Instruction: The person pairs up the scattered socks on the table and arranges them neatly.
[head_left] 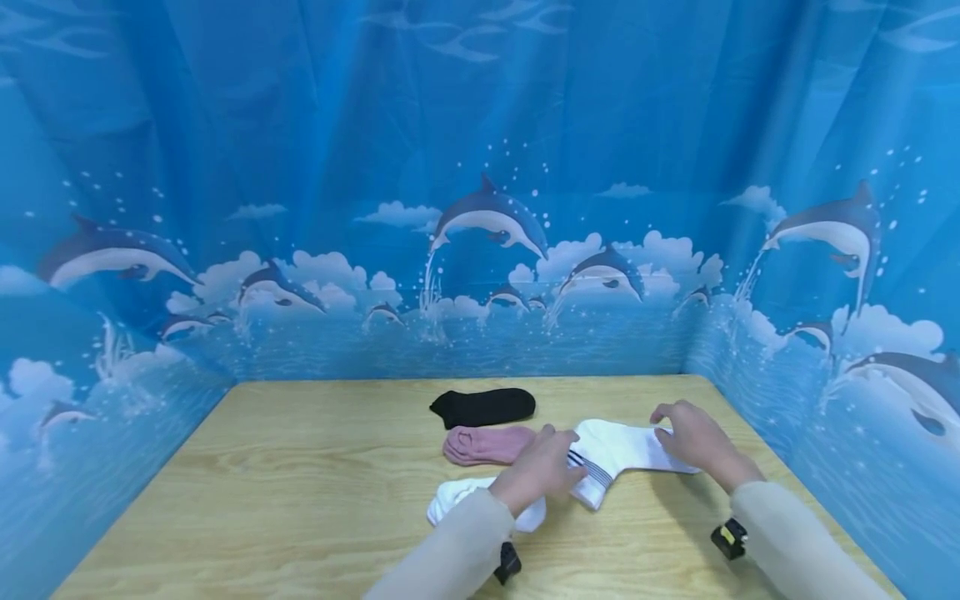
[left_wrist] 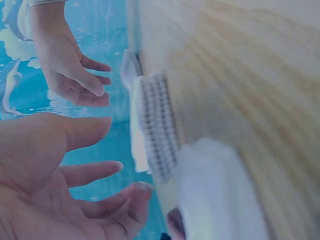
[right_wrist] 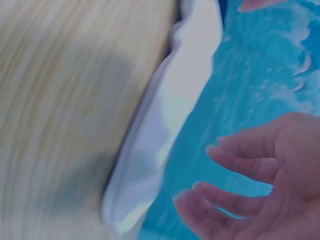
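A white sock with dark stripes round its cuff (head_left: 618, 442) lies flat on the right part of the table. Over its cuff end is my left hand (head_left: 543, 467), fingers spread. My right hand (head_left: 697, 437) is above the toe end, fingers apart and loosely bent. In the left wrist view a gap shows between the left fingers (left_wrist: 95, 172) and the ribbed, striped cuff (left_wrist: 157, 125). The right wrist view shows the sock's white length (right_wrist: 160, 115) on the wood, with the right hand (right_wrist: 260, 185) apart from it and holding nothing.
Left of the striped sock, a black ankle sock (head_left: 487, 407), a pink sock (head_left: 476, 447) and another white sock (head_left: 450, 497) lie in a column. My left forearm partly covers that white sock. Blue dolphin-print curtains (head_left: 337, 358) enclose the wooden table (head_left: 300, 500) at the back and sides.
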